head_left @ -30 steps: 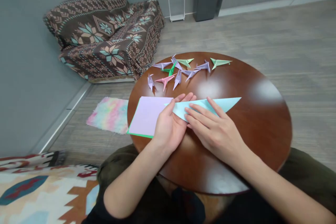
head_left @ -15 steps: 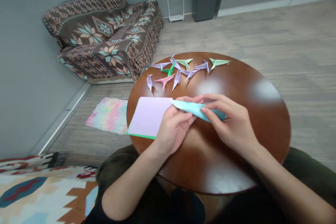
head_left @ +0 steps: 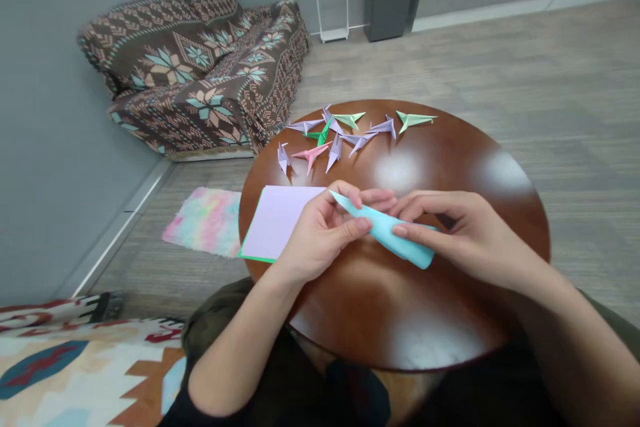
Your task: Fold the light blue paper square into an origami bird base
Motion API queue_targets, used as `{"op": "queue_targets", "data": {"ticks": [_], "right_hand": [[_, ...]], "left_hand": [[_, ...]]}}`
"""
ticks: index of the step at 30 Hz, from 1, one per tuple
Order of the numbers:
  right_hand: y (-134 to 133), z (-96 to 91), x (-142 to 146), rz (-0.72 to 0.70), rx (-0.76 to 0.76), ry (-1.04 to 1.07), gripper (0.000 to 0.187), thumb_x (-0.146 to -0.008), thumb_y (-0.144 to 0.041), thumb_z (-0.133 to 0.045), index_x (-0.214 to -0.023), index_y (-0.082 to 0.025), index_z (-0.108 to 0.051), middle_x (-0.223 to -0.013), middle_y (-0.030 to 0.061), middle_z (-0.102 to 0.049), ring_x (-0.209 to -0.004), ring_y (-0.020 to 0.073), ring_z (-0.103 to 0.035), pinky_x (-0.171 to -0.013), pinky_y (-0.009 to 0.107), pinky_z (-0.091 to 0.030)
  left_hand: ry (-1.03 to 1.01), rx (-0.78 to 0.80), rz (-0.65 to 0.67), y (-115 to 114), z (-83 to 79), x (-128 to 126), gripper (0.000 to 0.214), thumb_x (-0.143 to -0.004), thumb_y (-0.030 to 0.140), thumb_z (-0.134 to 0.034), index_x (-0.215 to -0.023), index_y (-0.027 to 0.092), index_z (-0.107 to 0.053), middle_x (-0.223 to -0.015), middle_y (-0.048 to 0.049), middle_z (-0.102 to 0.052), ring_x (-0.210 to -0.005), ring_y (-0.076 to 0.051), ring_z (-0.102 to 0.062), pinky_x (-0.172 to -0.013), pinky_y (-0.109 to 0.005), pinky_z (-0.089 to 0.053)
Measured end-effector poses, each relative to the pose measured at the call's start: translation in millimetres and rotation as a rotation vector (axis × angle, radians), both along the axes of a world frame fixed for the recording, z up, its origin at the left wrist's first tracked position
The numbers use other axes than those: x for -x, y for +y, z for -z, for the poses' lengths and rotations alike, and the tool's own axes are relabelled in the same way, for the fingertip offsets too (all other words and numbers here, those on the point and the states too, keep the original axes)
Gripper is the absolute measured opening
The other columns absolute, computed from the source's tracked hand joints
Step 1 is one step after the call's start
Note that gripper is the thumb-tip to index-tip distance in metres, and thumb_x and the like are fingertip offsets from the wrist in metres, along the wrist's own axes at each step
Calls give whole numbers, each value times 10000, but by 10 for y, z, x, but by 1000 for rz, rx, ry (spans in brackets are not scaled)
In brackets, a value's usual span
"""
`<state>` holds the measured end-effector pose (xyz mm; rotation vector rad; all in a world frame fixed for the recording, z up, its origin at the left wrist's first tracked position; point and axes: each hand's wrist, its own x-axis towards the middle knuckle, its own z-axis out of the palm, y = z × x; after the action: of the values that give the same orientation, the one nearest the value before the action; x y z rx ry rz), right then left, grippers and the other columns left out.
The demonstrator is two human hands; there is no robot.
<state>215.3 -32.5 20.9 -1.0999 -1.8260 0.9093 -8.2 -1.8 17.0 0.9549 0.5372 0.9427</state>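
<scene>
Although it lay pressed flat a second ago, the light blue paper (head_left: pixel 400 247) is now raised above the round wooden table (head_left: pixel 450 300) and curled into a narrow cone, its point aimed to the left. It is held near the middle of the table by both hands, which are close together: the pointed end is pinched by the left hand (head_left: pixel 325 233), and the wider end is clamped by the right hand (head_left: pixel 465 230). Whether the paper is rolled or only folded over cannot quite be told, since it is partly hidden by the hands, though a fold seems likely. A lilac sheet (head_left: pixel 280 223) is left lying beside the left hand, on top of a green sheet (head_left: pixel 250 257) whose edge shows beneath it. Small paper cranes (head_left: pixel 335 143) in lilac, green and pink are set out across the far side of the table, and a fuzzy pastel mat (head_left: pixel 205 223) is laid on the floor to its left
</scene>
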Motion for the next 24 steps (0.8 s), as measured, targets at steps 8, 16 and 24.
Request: {"op": "queue_targets", "data": {"ticks": [8,16,24], "right_hand": [[1,-121,-165,10,128,-188,191,-903,-358,-794,-770,-222,-776,-848,22,-796,-793,205,-722,-730,315,-509],[-26,-136,-216,-43,219,-75,146,-877,-308,-818,-765,-239,-755,-871,-3,-793,-820,196,-717,-763,299,-508],[-35,-145,-80,-54,81,-304,185,-958,-407,-704,-940,-247,-795,-989,37,-813,-867,235,-737,-780,342,-526]], "left_hand": [[457,-171,76,218,-8,246,154,-812,187,-856,-797,139,-710,-742,-56,-793,-731,-179,-798,-702,-228,-629],[521,-431,76,248,2,294,156,-764,129,-869,-904,155,-804,-737,-39,-802,-652,-155,-760,-600,-200,-557],[634,-652,-72,154,51,158,142,-841,282,-844,-813,146,-815,-728,-55,-784,-555,-96,-607,-512,-199,-422]]}}
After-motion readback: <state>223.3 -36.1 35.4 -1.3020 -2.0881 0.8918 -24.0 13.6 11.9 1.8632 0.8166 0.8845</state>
